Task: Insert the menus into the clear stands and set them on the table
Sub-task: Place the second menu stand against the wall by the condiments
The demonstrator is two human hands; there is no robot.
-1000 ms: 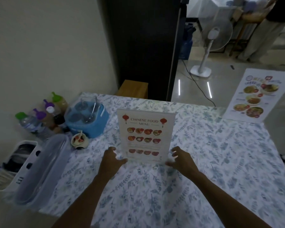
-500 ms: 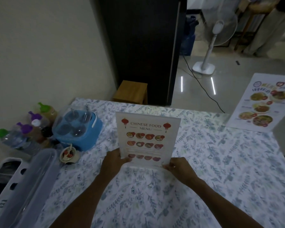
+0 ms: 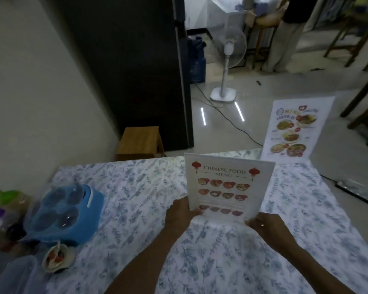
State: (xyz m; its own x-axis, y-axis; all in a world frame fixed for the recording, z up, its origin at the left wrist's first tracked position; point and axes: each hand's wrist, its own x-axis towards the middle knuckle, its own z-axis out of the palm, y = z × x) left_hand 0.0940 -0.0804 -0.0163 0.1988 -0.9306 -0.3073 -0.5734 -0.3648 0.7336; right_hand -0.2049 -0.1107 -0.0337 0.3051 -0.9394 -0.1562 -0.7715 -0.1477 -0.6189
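A clear stand holding the white "Chinese Food Menu" (image 3: 227, 183) is upright above the middle of the table (image 3: 136, 187), which has a floral cloth. My left hand (image 3: 180, 215) grips its lower left corner and my right hand (image 3: 268, 228) grips its lower right corner. Whether the stand's base touches the cloth I cannot tell. A second stand with a colourful food menu (image 3: 293, 130) stands upright at the table's far right corner.
At the left sit a blue holder with clear cups (image 3: 62, 213), several sauce bottles (image 3: 7, 211), a small dish (image 3: 55, 258) and a clear plastic box (image 3: 11, 276). Beyond the table are a wooden stool (image 3: 140, 143), a dark cabinet (image 3: 125, 66), a white fan (image 3: 227, 66) and a person (image 3: 285, 32).
My hands went from resting open beside the stand to gripping its lower corners. The stand has shifted right and farther from me, and the view has tilted up.
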